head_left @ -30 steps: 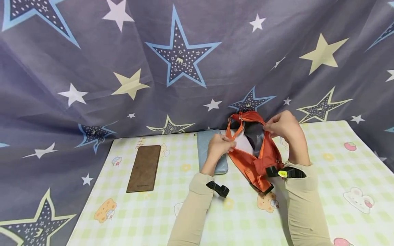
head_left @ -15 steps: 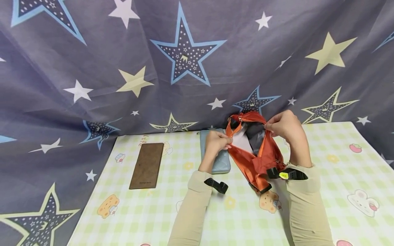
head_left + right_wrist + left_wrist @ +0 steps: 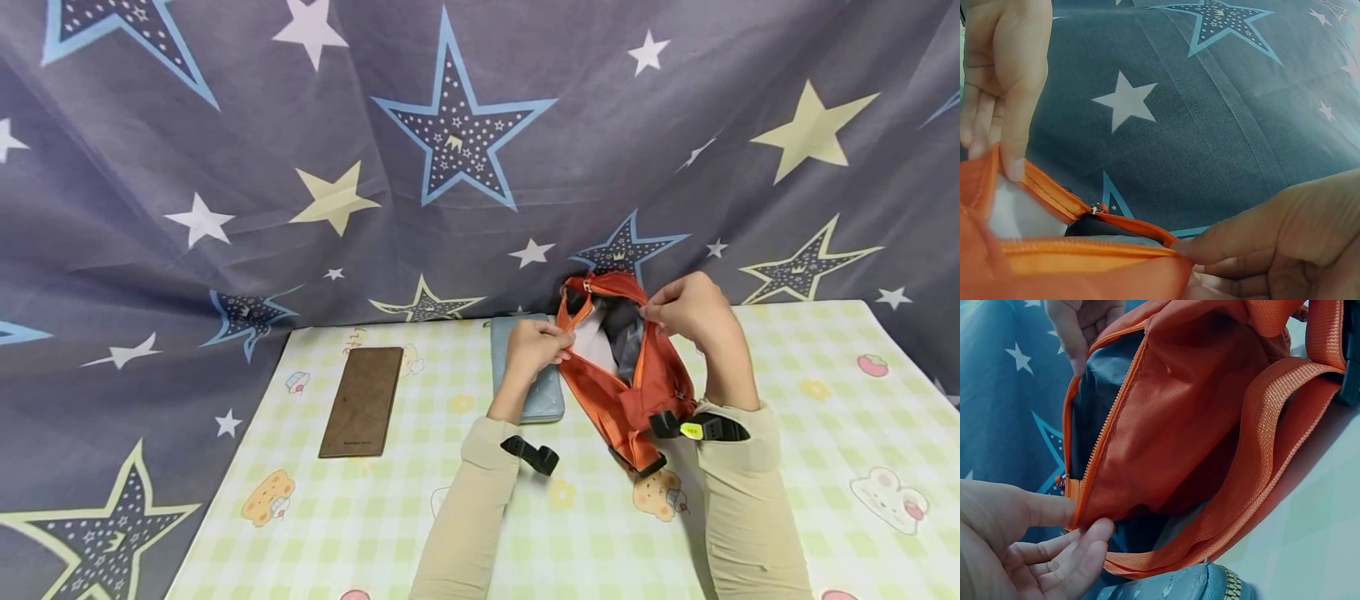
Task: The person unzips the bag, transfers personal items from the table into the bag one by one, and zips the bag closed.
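An orange-red zippered bag (image 3: 663, 379) with webbing straps stands at the back of the table, its mouth spread apart. My left hand (image 3: 534, 346) pinches the left edge of the opening between thumb and fingers. On the opposite edge, my right hand (image 3: 693, 310) pinches the fabric beside the zip. White and dark grey surfaces show inside the mouth. The zip teeth (image 3: 1110, 428) run along the rim in the left wrist view, and a zip pull (image 3: 1099, 208) hangs at one end in the right wrist view. A light blue zippered wallet (image 3: 543, 400) lies beneath my left hand, partly covered by it.
A flat brown wallet (image 3: 362, 400) lies on the left part of the checked tablecloth (image 3: 300, 517). Directly behind the table hangs a dark grey star-patterned curtain (image 3: 420, 242), close to the bag. One strap end with a black buckle (image 3: 651, 465) trails toward the front.
The bag's mouth has spread somewhat, showing more of the grey inside. Both hands keep their grip on the edges. The head view has shifted slightly.
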The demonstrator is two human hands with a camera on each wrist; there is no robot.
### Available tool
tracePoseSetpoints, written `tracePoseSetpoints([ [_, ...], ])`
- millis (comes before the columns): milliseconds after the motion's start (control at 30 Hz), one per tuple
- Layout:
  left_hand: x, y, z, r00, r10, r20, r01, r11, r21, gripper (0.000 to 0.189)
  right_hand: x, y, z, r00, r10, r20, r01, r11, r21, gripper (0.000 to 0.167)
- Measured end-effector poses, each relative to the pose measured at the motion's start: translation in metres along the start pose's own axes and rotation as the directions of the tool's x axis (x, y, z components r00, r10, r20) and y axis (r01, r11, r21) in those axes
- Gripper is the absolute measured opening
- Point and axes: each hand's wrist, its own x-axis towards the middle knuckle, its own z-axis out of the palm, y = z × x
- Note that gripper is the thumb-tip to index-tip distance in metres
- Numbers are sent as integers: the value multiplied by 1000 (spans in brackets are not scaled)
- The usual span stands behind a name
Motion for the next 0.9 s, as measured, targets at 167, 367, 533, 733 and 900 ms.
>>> tracePoseSetpoints([
  [167,0,-3,-3,1000,28,6,-28,1000,9,12,2,1,3,1000,-9,30,9,1000,6,26],
  [367,-1,7,-15,991,132,9,-132,985,112,18,3,4,0,998,-14,55,10,997,73,28],
  [533,-8,27,-30,958,252,-137,-196,923,331,28,2,6,1,998,-1,70,-6,996,92,30],
  [733,-16,33,-35,933,311,-180,-170,823,541,50,4,6,1,995,-13,97,1,993,118,31],
  [900,-20,22,-30,941,324,-99,-146,652,744,57,5,8,-2,994,-24,103,12,993,116,32],
])
